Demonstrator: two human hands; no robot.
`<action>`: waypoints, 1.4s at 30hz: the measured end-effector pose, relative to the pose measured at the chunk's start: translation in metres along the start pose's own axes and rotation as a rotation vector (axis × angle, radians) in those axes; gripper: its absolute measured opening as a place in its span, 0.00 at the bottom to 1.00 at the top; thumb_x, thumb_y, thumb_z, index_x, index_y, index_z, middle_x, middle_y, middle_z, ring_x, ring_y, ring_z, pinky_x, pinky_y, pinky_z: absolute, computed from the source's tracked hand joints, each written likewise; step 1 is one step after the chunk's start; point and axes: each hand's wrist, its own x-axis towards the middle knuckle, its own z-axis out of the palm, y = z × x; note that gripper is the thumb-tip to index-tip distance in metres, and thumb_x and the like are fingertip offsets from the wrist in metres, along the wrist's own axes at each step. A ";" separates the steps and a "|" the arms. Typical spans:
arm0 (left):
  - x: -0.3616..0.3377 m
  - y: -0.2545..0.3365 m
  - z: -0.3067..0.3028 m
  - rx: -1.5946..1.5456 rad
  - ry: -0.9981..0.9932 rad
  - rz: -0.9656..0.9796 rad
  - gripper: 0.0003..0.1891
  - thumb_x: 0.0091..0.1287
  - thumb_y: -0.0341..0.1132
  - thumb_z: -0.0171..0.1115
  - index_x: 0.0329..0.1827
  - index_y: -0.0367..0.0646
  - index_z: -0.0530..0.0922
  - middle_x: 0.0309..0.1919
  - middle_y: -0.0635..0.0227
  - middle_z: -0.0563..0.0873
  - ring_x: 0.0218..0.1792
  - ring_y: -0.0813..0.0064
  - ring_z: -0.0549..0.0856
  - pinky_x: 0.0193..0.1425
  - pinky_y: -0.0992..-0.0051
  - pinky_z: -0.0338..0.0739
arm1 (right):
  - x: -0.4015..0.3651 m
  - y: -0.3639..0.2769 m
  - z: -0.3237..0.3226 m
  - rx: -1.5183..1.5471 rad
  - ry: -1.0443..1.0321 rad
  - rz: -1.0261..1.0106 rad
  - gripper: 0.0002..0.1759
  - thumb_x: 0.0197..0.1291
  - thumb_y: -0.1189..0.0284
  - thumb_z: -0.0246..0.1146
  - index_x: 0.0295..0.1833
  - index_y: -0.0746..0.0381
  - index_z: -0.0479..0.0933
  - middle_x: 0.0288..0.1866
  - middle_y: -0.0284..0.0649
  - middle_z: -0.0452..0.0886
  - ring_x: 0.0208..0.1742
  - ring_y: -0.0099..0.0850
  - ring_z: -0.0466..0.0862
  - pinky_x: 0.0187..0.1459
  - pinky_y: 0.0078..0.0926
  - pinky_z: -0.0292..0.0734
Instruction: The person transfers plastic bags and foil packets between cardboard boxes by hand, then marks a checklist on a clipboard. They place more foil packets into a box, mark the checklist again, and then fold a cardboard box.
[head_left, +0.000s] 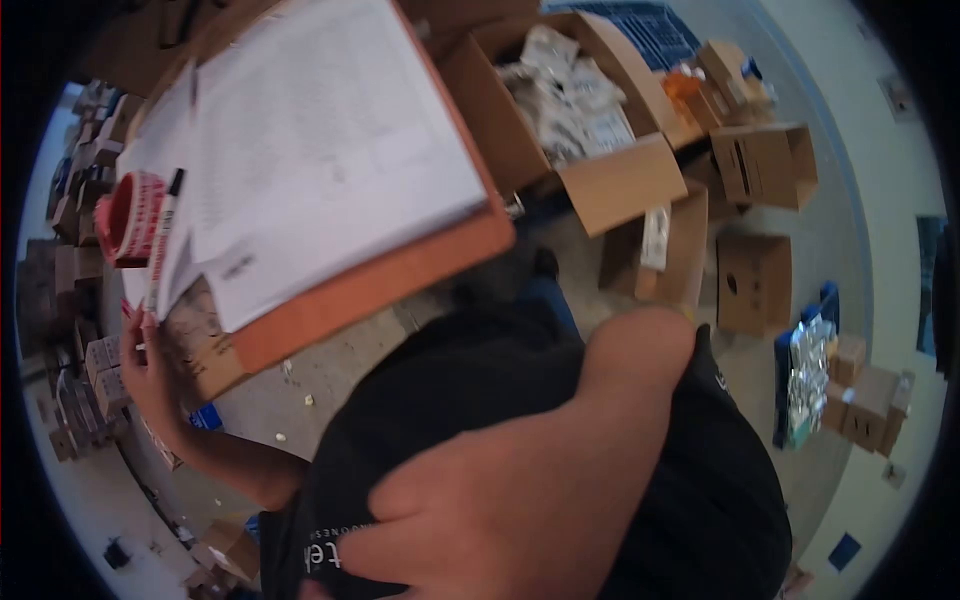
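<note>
My left hand (pixel 142 355) is at the left edge of a carton, its fingers closed at the lower end of a white marker (pixel 163 235) with a black cap. Behind the marker is a red and white roll of tape (pixel 133 215). Beside it, printed paper sheets (pixel 320 140) lie on a brown clipboard (pixel 370 295). Close to the camera, in front of my dark shirt (pixel 440 370), my right hand (pixel 450 510) is blurred, with fingers apart and nothing visible in them. Some of its fingertips run out of view at the bottom.
An open carton (pixel 610 195) of clear plastic packets (pixel 570 95) stands beyond the clipboard. Further cardboard boxes (pixel 755 285) stand to the right, near a blue-edged stack of silvery packets (pixel 808 380). Several boxes line the far left. Small scraps lie on the floor (pixel 325 395).
</note>
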 end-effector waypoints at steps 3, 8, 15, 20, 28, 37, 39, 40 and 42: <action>-0.007 0.008 0.004 0.134 0.124 0.138 0.18 0.65 0.44 0.56 0.53 0.42 0.77 0.36 0.70 0.78 0.31 0.86 0.70 0.33 0.83 0.66 | -0.024 -0.010 0.004 -0.174 0.207 -0.054 0.15 0.55 0.66 0.56 0.41 0.67 0.76 0.31 0.43 0.77 0.25 0.28 0.75 0.25 0.22 0.70; -0.018 0.023 0.012 0.077 0.191 0.110 0.20 0.65 0.42 0.57 0.57 0.43 0.74 0.42 0.68 0.80 0.38 0.83 0.76 0.43 0.82 0.70 | -0.068 -0.037 -0.018 -0.474 0.587 -0.051 0.15 0.51 0.62 0.59 0.36 0.62 0.80 0.26 0.38 0.74 0.22 0.23 0.71 0.23 0.18 0.66; -0.026 0.027 0.018 -0.178 0.211 0.035 0.20 0.66 0.40 0.55 0.58 0.39 0.73 0.48 0.66 0.80 0.50 0.78 0.76 0.55 0.78 0.68 | -0.119 -0.107 -0.066 -0.547 0.679 0.368 0.14 0.51 0.58 0.59 0.31 0.56 0.83 0.20 0.33 0.71 0.21 0.22 0.69 0.25 0.20 0.65; -0.061 0.043 0.025 -0.527 0.460 -0.127 0.21 0.68 0.40 0.49 0.62 0.42 0.66 0.59 0.63 0.72 0.60 0.70 0.70 0.57 0.71 0.67 | -0.176 -0.124 -0.118 -0.630 0.483 0.248 0.14 0.56 0.58 0.55 0.32 0.52 0.82 0.21 0.32 0.73 0.20 0.24 0.71 0.24 0.18 0.63; -0.190 -0.010 0.124 -1.040 1.229 -0.625 0.16 0.63 0.42 0.48 0.15 0.54 0.63 0.11 0.79 0.67 0.13 0.80 0.69 0.18 0.80 0.64 | -0.227 -0.128 -0.186 0.036 0.800 -0.057 0.11 0.58 0.74 0.51 0.23 0.56 0.70 0.22 0.32 0.74 0.24 0.26 0.75 0.22 0.19 0.68; -0.363 0.042 0.459 -0.731 -0.925 -0.572 0.09 0.62 0.40 0.55 0.40 0.48 0.78 0.28 0.73 0.79 0.29 0.78 0.78 0.33 0.80 0.72 | -0.173 -0.194 -0.166 -0.290 1.363 0.896 0.14 0.53 0.79 0.57 0.20 0.49 0.69 0.18 0.22 0.71 0.20 0.19 0.69 0.30 0.17 0.66; -0.348 0.126 0.452 -0.114 -0.887 0.046 0.13 0.62 0.38 0.54 0.47 0.45 0.78 0.35 0.67 0.82 0.37 0.78 0.80 0.39 0.81 0.74 | -0.193 -0.189 -0.182 -0.187 1.409 0.730 0.13 0.53 0.79 0.58 0.21 0.49 0.71 0.19 0.22 0.72 0.19 0.20 0.69 0.29 0.17 0.65; -0.329 0.145 0.437 -0.111 -0.884 0.058 0.13 0.62 0.38 0.54 0.47 0.45 0.78 0.35 0.67 0.82 0.37 0.78 0.80 0.39 0.81 0.74 | -0.205 -0.174 -0.204 0.039 1.162 0.463 0.11 0.53 0.79 0.59 0.24 0.50 0.73 0.20 0.23 0.73 0.21 0.20 0.69 0.27 0.18 0.64; -0.303 0.178 0.424 -0.246 -1.011 -0.090 0.17 0.63 0.40 0.55 0.53 0.44 0.75 0.40 0.64 0.82 0.41 0.77 0.80 0.43 0.79 0.74 | -0.222 -0.149 -0.220 0.225 0.905 0.209 0.08 0.52 0.78 0.60 0.26 0.51 0.76 0.20 0.24 0.73 0.22 0.20 0.70 0.25 0.19 0.63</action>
